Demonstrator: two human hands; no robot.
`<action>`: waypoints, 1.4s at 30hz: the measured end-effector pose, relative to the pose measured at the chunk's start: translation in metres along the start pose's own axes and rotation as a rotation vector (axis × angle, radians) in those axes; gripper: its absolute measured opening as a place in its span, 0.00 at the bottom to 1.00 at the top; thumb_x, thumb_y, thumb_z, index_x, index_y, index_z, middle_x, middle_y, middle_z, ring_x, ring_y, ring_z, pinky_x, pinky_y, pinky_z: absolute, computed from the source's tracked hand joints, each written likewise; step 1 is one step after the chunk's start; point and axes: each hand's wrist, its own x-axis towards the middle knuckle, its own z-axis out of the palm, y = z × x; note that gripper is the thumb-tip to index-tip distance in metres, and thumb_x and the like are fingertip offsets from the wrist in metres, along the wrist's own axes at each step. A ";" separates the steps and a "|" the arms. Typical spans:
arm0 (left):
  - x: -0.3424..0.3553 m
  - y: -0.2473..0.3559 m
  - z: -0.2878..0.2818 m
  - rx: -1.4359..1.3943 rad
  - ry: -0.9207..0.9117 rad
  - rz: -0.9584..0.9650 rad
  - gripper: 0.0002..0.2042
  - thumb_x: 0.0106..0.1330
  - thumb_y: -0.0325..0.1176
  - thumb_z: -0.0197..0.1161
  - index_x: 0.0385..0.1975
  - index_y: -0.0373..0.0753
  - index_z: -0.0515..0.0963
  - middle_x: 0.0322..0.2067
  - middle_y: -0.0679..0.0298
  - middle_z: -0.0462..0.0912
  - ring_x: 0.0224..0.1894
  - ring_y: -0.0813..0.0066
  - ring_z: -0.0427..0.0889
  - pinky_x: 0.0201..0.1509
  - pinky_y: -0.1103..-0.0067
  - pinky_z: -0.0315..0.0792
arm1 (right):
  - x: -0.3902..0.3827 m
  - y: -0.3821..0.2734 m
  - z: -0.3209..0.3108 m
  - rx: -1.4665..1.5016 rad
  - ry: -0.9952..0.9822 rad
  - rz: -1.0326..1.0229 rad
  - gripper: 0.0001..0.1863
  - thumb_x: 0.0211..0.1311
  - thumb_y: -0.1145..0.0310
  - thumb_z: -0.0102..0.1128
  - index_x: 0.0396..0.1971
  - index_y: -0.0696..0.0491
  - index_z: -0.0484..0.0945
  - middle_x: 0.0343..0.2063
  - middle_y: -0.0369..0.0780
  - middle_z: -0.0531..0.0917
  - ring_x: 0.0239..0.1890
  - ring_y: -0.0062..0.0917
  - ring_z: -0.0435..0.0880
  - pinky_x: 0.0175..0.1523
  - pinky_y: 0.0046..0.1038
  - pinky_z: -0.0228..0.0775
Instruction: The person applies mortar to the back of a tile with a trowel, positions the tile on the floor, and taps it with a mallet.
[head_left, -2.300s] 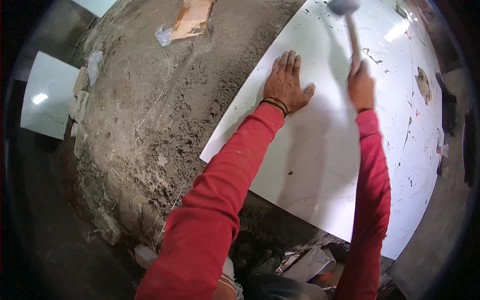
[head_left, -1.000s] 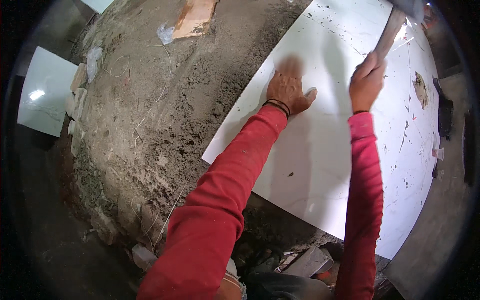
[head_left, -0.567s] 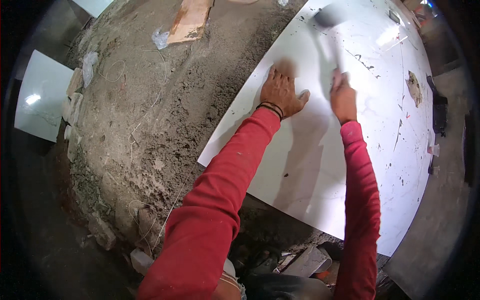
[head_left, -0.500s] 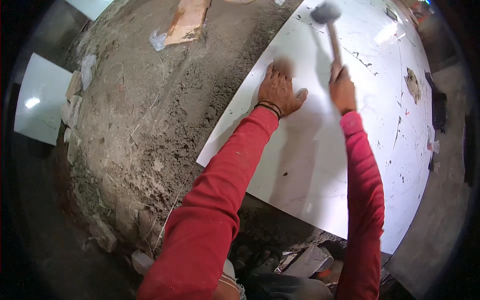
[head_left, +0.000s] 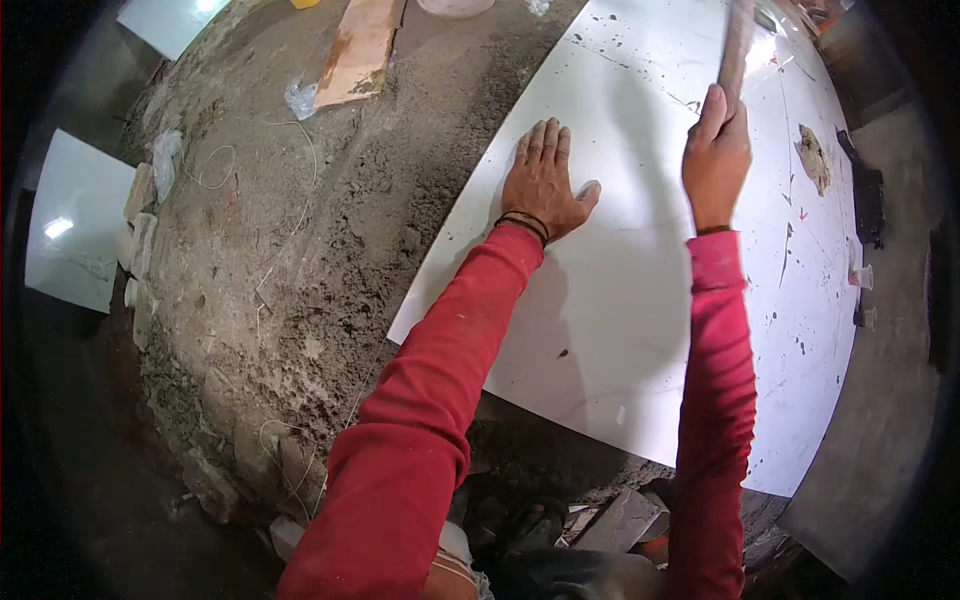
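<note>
My left hand [head_left: 546, 184] lies flat on a large glossy white tile [head_left: 620, 290], near its left edge, fingers stretched forward and thumb out to the side. Above the tile, further right, my right hand [head_left: 717, 165] is closed round the wooden handle [head_left: 737, 55] of a mallet. The handle points up and away, and the mallet's head is out of the picture at the top. Dark specks and smears of mortar dot the tile, and a shadow falls across it between my hands.
Rough grey mortar bed [head_left: 380, 220] borders the tile on the left, with a thin string [head_left: 312, 180] on it. A wooden board [head_left: 362, 50] and a clear plastic bag [head_left: 300, 98] lie at the far side. Another white tile [head_left: 78, 220] stands far left. Broken rubble [head_left: 618, 520] sits by the near edge.
My right hand has lifted the mallet up and to the right, its head leaving the picture. My left hand stays on the tile. The view has shifted slightly.
</note>
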 end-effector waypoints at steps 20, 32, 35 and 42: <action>0.002 0.002 -0.001 -0.010 0.027 0.026 0.39 0.60 0.54 0.52 0.62 0.27 0.57 0.64 0.44 0.57 0.69 0.55 0.53 0.72 0.64 0.45 | -0.007 0.013 -0.022 -0.010 -0.128 0.133 0.20 0.70 0.56 0.46 0.30 0.59 0.70 0.17 0.51 0.76 0.21 0.46 0.77 0.26 0.40 0.65; 0.004 0.005 -0.002 -0.005 -0.011 0.013 0.39 0.62 0.56 0.50 0.63 0.28 0.55 0.65 0.45 0.55 0.70 0.56 0.51 0.72 0.65 0.44 | -0.040 0.024 -0.044 0.010 -0.001 0.080 0.16 0.70 0.61 0.47 0.34 0.61 0.69 0.13 0.47 0.73 0.14 0.39 0.74 0.21 0.36 0.63; 0.010 0.022 0.004 -0.084 -0.036 0.009 0.40 0.61 0.56 0.49 0.64 0.29 0.54 0.67 0.47 0.53 0.71 0.59 0.47 0.73 0.67 0.39 | -0.073 0.106 -0.054 -0.354 -0.259 -0.035 0.16 0.70 0.60 0.46 0.37 0.62 0.68 0.14 0.53 0.75 0.22 0.52 0.77 0.24 0.40 0.65; 0.001 0.002 -0.001 0.008 -0.010 0.013 0.39 0.62 0.56 0.50 0.63 0.28 0.56 0.65 0.46 0.56 0.70 0.56 0.51 0.72 0.66 0.44 | -0.054 0.029 -0.077 0.072 -0.020 0.215 0.18 0.72 0.59 0.43 0.30 0.59 0.69 0.14 0.43 0.72 0.15 0.29 0.73 0.23 0.31 0.64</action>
